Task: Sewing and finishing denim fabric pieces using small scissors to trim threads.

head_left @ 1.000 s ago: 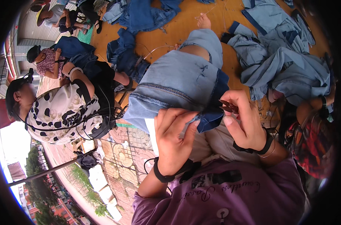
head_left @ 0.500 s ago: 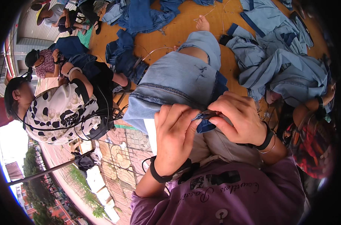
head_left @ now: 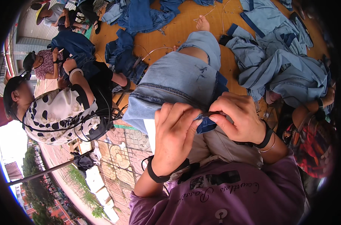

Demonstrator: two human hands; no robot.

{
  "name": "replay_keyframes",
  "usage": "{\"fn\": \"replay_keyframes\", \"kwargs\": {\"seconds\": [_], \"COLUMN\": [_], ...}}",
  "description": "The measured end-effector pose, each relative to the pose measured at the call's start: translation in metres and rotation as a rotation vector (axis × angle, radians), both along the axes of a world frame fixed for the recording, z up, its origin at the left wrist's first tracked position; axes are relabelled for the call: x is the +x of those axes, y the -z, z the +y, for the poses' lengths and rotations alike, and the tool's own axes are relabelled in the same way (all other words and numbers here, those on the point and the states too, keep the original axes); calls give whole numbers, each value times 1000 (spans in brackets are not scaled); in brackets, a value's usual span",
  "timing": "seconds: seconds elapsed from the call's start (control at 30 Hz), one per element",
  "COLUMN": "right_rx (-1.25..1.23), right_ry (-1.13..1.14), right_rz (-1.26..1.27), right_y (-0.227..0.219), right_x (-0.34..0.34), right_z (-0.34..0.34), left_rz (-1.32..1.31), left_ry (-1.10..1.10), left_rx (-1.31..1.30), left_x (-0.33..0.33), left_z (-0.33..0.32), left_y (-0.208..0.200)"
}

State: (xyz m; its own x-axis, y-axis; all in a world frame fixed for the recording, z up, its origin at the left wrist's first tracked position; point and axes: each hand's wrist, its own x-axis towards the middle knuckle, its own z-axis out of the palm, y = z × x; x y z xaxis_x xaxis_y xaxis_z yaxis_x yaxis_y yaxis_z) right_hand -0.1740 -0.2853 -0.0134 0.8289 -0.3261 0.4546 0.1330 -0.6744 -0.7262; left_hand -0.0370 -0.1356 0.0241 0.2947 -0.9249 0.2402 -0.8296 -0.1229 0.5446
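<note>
Light-blue denim trousers lie over my lap, with a thick seam across them and a small frayed tear. My left hand pinches a darker folded denim edge between thumb and fingertips. Close against it, my right hand grips a small dark metal tool, mostly hidden by the fingers; it looks like thread snips. The tool's tip meets the denim at my left fingertips. Both hands are closed and nearly touching.
Denim heaps lie on the orange-brown surface, at the right and far left. A person in a spotted top sits at my left, with others behind. At the right edge is another person's arm. Paving shows below left.
My hands stay at the same denim edge; the right fingers and tool have shifted slightly. At the left, the neighbour's forearm and dark-blue denim beyond have moved.
</note>
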Motion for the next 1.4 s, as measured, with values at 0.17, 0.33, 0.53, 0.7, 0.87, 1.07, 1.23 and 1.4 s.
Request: {"fn": "replay_keyframes", "kwargs": {"seconds": [0.17, 0.33, 0.53, 0.7, 0.87, 1.07, 1.23, 1.4], "right_rx": [225, 262, 690, 795, 1084, 1034, 1006, 934], "right_ry": [245, 625, 495, 231, 96, 73, 79, 94], "right_rz": [-41, 54, -25, 92, -43, -55, -63, -67], "right_y": [5, 38, 75, 73, 61, 54, 55, 56], "right_x": [-9, -21, -31, -22, 1, 24, 24, 21], "right_z": [-9, -35, -41, -34, -30, -33, -28, -20], "left_rz": [47, 596, 744, 699, 671, 617, 343, 101], "left_ry": [-32, -288, -414, -353, -295, -281, -228, -203], "left_rx": [15, -345, -588, -526, -407, -298, -54, -13], "left_x": [2, 16, 43, 47, 47, 54, 55, 52], "left_z": [2, 14, 47, 71, 88, 94, 96, 95], "left_y": [-1, 0, -5, 4, 11, 11, 13, 16]}}
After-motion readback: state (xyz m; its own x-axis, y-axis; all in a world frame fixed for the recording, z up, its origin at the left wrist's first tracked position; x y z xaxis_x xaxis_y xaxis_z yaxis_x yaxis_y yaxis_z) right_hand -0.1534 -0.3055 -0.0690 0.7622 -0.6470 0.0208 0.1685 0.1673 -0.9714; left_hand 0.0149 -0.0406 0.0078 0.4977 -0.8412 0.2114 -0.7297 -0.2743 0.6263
